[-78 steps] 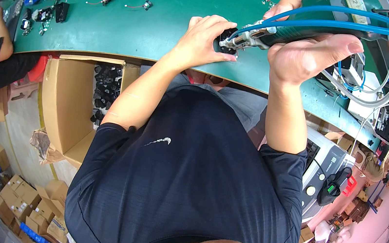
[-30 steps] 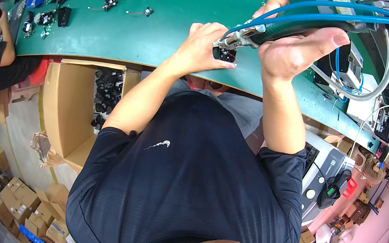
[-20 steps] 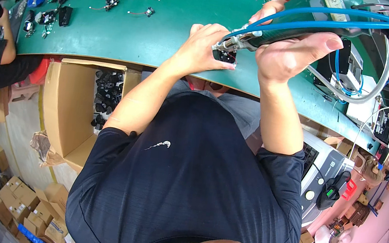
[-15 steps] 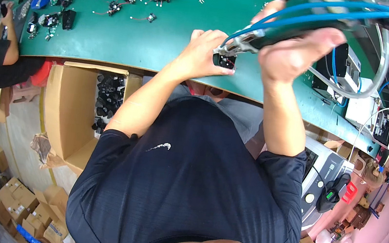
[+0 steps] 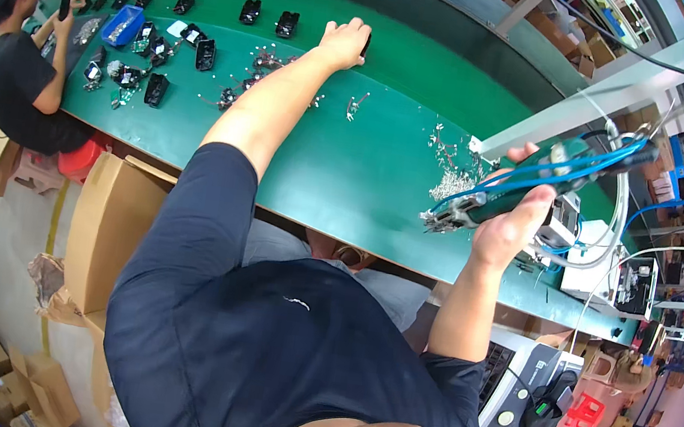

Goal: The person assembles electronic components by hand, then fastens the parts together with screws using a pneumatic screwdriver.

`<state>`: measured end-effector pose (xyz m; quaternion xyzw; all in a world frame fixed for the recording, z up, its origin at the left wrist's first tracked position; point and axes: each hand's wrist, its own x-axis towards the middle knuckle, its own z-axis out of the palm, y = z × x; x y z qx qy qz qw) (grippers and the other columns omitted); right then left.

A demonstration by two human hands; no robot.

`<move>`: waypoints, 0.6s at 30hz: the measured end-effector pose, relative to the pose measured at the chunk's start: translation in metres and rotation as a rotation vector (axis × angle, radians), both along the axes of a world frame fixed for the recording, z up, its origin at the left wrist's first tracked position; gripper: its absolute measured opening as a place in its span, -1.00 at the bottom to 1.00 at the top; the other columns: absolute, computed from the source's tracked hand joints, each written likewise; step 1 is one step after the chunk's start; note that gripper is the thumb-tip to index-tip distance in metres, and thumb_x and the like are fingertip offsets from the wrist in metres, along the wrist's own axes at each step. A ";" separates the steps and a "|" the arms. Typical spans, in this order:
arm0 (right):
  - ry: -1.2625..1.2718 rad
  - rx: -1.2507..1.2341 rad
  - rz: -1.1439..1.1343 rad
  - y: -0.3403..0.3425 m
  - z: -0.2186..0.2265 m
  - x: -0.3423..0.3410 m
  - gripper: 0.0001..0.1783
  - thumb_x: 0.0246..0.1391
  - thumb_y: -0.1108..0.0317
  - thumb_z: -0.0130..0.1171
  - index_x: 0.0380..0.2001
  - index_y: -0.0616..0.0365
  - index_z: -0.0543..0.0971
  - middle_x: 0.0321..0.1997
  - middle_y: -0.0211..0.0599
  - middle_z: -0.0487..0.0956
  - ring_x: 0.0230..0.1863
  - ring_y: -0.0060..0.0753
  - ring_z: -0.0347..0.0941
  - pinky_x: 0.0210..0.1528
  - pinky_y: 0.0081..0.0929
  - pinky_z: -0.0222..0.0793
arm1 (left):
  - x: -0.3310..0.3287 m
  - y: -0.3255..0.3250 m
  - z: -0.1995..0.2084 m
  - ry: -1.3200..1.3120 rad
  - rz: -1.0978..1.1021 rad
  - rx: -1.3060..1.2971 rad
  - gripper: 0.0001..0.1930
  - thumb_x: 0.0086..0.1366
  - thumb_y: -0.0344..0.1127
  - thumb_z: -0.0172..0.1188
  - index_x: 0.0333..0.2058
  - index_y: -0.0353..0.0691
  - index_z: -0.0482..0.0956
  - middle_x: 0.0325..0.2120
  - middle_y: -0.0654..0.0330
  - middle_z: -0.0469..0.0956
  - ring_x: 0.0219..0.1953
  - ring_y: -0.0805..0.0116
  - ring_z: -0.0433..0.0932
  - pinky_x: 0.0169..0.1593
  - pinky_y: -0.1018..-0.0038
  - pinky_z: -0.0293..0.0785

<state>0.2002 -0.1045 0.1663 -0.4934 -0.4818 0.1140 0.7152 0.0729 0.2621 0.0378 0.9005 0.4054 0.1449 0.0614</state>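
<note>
My left hand (image 5: 345, 44) reaches to the far side of the green table (image 5: 346, 180). Its fingers are closed round a small black plastic case, mostly hidden, with only a dark edge showing past the fingertips. Two open black cases, one (image 5: 286, 25) and another (image 5: 250, 11), sit just left of it. My right hand (image 5: 506, 226) grips a handheld power tool (image 5: 494, 208) with a metal nose and blue air tubes along its body. The tool is held over the right part of the table, its nose pointing left.
Wired small parts (image 5: 262, 65) lie in a heap behind my left forearm. Loose metal pieces (image 5: 454, 183) are scattered beyond the tool. A blue tray (image 5: 123, 26) and more black cases stand at left, near a seated co-worker (image 5: 27, 77). A white machine (image 5: 593, 260) stands at right.
My left hand has gone from the near edge, under the tool's nose, to the table's far side with the black case. The tool is now apart from it. The view has tilted up.
</note>
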 end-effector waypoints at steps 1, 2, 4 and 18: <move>-0.003 -0.003 -0.013 0.000 -0.006 -0.002 -0.22 0.44 -0.26 -0.13 0.38 0.19 0.26 0.11 -0.15 0.52 -0.28 -0.47 0.49 -0.27 -0.46 0.47 | -0.003 0.002 0.001 0.151 0.002 -0.071 -0.25 0.07 -0.15 0.56 0.21 -0.12 0.41 0.21 0.11 0.40 0.30 0.11 0.41 0.27 -0.06 0.23; -0.028 -0.011 -0.043 0.001 -0.004 -0.004 -0.20 0.43 -0.29 -0.13 0.35 0.22 0.29 0.10 -0.16 0.51 -0.23 -0.49 0.48 -0.19 -0.45 0.47 | -0.009 0.003 0.002 0.193 -0.009 -0.052 -0.22 0.09 -0.19 0.55 0.28 -0.06 0.39 0.33 0.15 0.33 0.40 0.13 0.30 0.31 -0.11 0.20; -0.023 -0.011 -0.031 0.005 0.007 0.003 -0.18 0.43 -0.29 -0.12 0.35 0.26 0.26 0.10 -0.15 0.51 -0.23 -0.47 0.50 -0.17 -0.46 0.48 | -0.030 0.007 0.009 0.210 -0.025 0.086 -0.21 0.12 -0.22 0.51 0.32 -0.01 0.36 0.39 0.18 0.28 0.42 0.12 0.28 0.35 -0.10 0.18; -0.718 -0.455 0.306 0.117 -0.129 -0.131 -0.61 0.01 0.27 0.46 -0.13 0.20 0.61 -0.10 -0.18 0.54 0.00 -0.03 0.54 0.01 -0.15 0.53 | -0.370 -0.068 -0.050 -0.252 0.668 0.212 -0.18 0.23 0.02 0.41 0.39 -0.07 0.29 0.38 -0.04 0.23 0.39 -0.17 0.24 0.36 -0.10 0.20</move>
